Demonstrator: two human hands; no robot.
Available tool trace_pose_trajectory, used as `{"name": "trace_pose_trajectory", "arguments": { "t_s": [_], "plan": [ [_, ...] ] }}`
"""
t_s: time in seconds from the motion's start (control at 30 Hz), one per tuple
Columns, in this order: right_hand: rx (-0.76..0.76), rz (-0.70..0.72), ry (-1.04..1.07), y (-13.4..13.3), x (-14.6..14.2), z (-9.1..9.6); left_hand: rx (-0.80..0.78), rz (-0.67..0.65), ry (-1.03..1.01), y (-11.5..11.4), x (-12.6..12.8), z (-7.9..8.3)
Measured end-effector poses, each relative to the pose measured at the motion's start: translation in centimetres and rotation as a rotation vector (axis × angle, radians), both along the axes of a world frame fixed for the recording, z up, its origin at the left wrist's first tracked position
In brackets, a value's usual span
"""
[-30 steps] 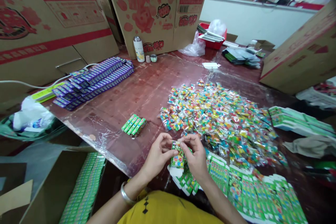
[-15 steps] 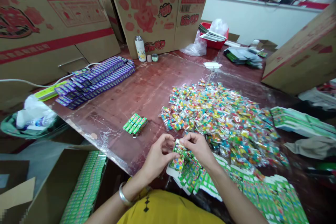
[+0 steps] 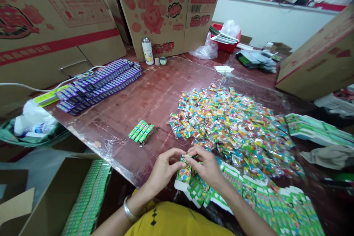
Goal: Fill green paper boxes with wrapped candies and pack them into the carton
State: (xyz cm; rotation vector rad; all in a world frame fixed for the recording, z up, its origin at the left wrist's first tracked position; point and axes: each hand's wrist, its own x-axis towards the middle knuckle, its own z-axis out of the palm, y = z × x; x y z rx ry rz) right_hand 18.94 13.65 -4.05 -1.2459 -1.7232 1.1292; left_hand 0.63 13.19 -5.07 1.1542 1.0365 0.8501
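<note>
Both hands meet at the top of one small green candy box [image 3: 183,175], its white end flap hanging at the bottom. My left hand [image 3: 165,167] pinches the box's upper edge between thumb and fingers from the left. From the right, the thumb and fingers of my right hand [image 3: 205,165] close on the same edge, partly hiding it. Flat green boxes [image 3: 265,201] overlap in a row below and to the right. Beyond my hands spreads a heap of small wrapped candies [image 3: 229,121]. Several filled green boxes [image 3: 141,131] stand side by side to the left.
Purple boxes [image 3: 102,84] are stacked at the table's left. A carton [image 3: 52,195] of green boxes stands below the table edge. Large cartons [image 3: 166,11] rise at the back, near a white bottle [image 3: 147,51]. More green packaging [image 3: 318,127] lies at right.
My fingers have drawn together over the box's top edge, and the left fingers have come down closer to the right ones. The box now hangs more upright, its lower flap showing.
</note>
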Motion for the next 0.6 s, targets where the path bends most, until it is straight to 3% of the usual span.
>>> {"name": "trace_pose_trajectory", "arguments": {
  "t_s": [0.1, 0.23, 0.33, 0.47, 0.6],
  "plan": [
    [0.058, 0.010, -0.138, 1.8, 1.1, -0.2, -0.010, 0.042, 0.023, 0.3, -0.3, -0.1],
    [0.349, -0.051, -0.669, 4.9, 2.4, -0.8, -0.006, 0.188, 0.061, 1.2, -1.1, -0.7],
    [0.439, -0.048, -0.913, 6.4, 2.6, -1.8, -0.083, 0.274, -0.001, 1.5, -1.7, -1.2],
    [0.478, -0.147, -0.781, 7.1, 2.6, -2.1, -0.252, 0.265, -0.137, 1.3, -2.3, -1.5],
    [0.300, -0.246, -0.455, 6.6, 3.4, 0.2, -0.269, 0.171, -0.126, 1.2, -2.8, -1.4]
  ]
}}
